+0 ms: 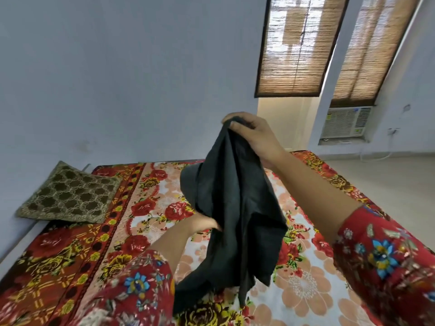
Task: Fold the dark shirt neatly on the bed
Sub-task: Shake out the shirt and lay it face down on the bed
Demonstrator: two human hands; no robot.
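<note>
Left sleeve (131, 285): red with a flower print, lowest in view, covering the left forearm to just short of the wrist.
Left arm: reaches up and forward from the lower left, over the bed, toward the middle of the hanging cloth.
Left hand (203, 224): at the left edge of the shirt, about halfway down it. Its fingers are hidden in the folds, so I cannot tell how far they are closed or whether they grip.
Shirt (233, 208): dark grey, bunched and unfolded, hanging in long folds above the bed. Whether its lowest corners touch the cover is unclear.
Right arm: comes in from the right, raised, the forearm bare beyond the right sleeve (386, 255).
Right hand (253, 135): held high, thumb and fingers (237, 125) closed tight, pinching the top of the shirt.
Bed (306, 285): covered by a red, peach and white flowered spread.
Cushion (68, 196): olive with a pale lattice, at the far left against the wall.
Air conditioner (346, 122): white, in the far wall.
Blinds (297, 45): woven brown, lowered above it.
</note>
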